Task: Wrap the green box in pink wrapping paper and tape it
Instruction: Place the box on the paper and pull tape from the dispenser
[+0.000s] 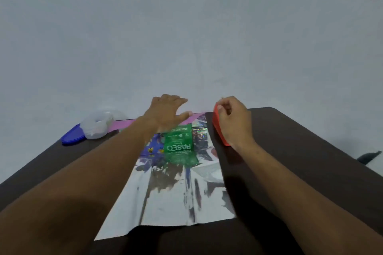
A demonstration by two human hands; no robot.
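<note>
Early wrapping step: left hand [165, 109], fingers spread flat, pins pink wrapping paper [192, 117] over green box [178, 140]; right hand [232, 117] grips red tape dispenser [217, 128]. Next: tape that pink edge down.

Green box [179, 140] lying flat on silver-backed wrapping paper [176, 188], pink edge showing at far end

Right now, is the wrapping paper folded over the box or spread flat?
Spread flat: the wrapping paper lies silver side up on the table, the green box uncovered on it.
</note>
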